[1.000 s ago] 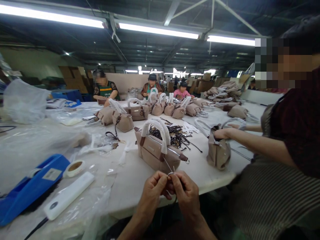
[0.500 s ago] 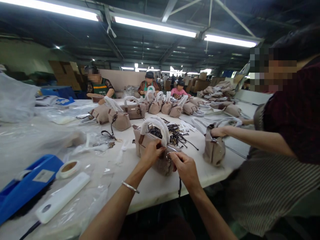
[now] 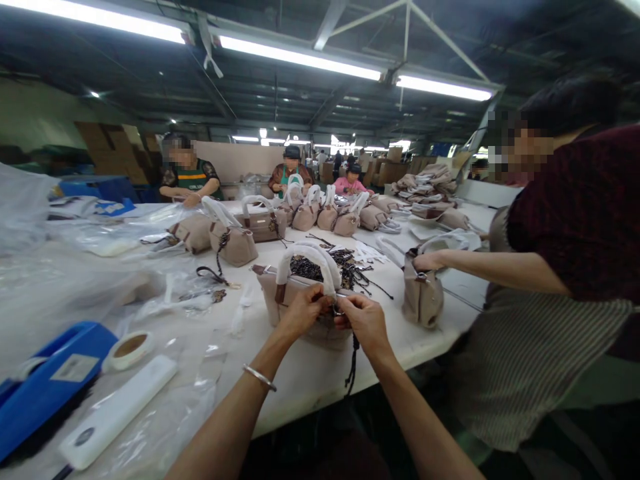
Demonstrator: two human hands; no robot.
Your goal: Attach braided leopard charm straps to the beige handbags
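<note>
A beige handbag (image 3: 267,287) with a white-wrapped handle stands on the white table in front of me. My left hand (image 3: 306,310) pinches at the base of the handle, near the bag's top edge. Close beside it, my right hand (image 3: 364,323) is closed on a small metal ring at the bag's side. A dark braided strap (image 3: 353,363) hangs below my right hand, over the table's edge. The fingertips of both hands nearly meet. Behind the bag lies a pile of dark straps (image 3: 345,263).
More wrapped handbags (image 3: 240,245) stand across the table. At the left are a blue tape dispenser (image 3: 60,373), a tape roll (image 3: 129,351), a white device (image 3: 120,410) and plastic sheets. A person's hand (image 3: 427,260) at the right is in another bag (image 3: 423,297).
My hands have come closer together at the ring, and the strap hangs more visibly beneath my right hand. The whole view has shifted slightly.
</note>
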